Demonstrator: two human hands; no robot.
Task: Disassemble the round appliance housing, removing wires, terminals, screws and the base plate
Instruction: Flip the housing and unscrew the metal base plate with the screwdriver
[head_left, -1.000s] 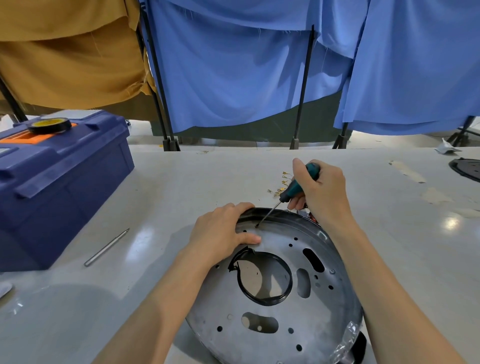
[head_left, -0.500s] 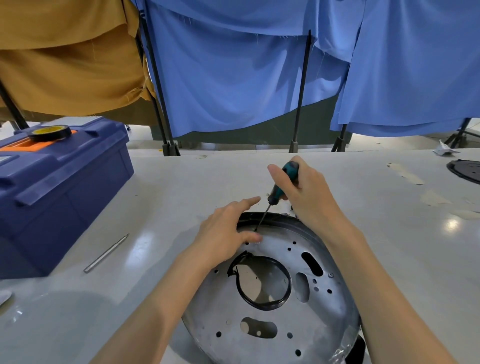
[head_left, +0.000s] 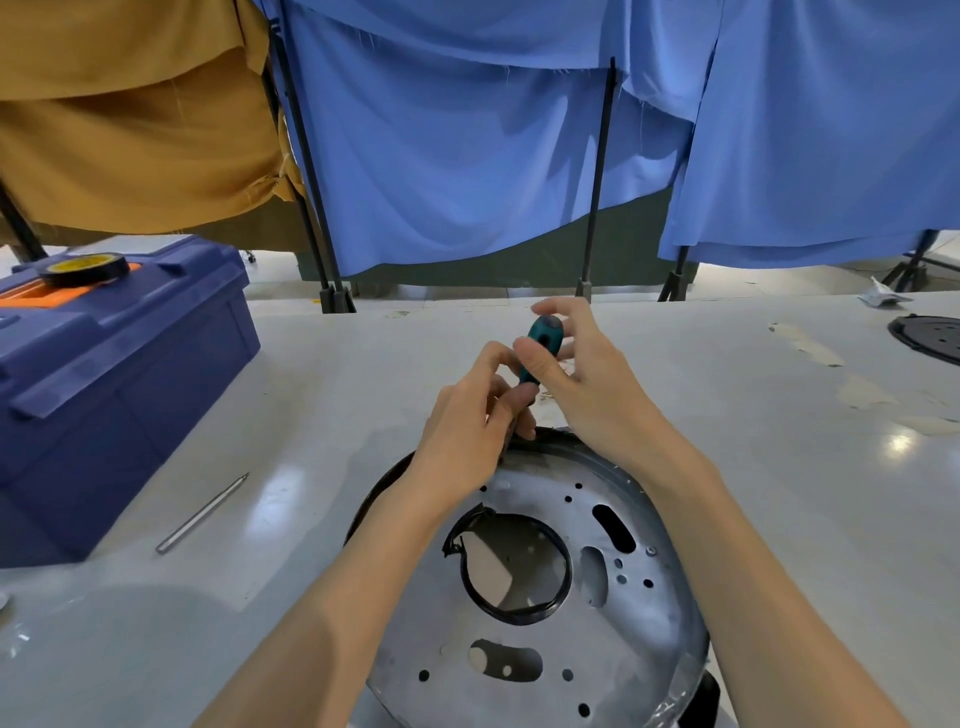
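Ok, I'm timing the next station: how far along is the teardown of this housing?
Done: no wires show on the base plate, and most of its screw holes are empty. In hand: left hand and right hand both hold the screwdriver above the plate's far rim. To do: one screw sits beside the long slot, the black ring lines the centre hole, and the plate lies on the black housing.

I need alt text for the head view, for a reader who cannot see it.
The left hand and right hand hold a teal screwdriver over the far rim of a round metal housing on a white table. A blue toolbox and a thin metal rod lie to the left.
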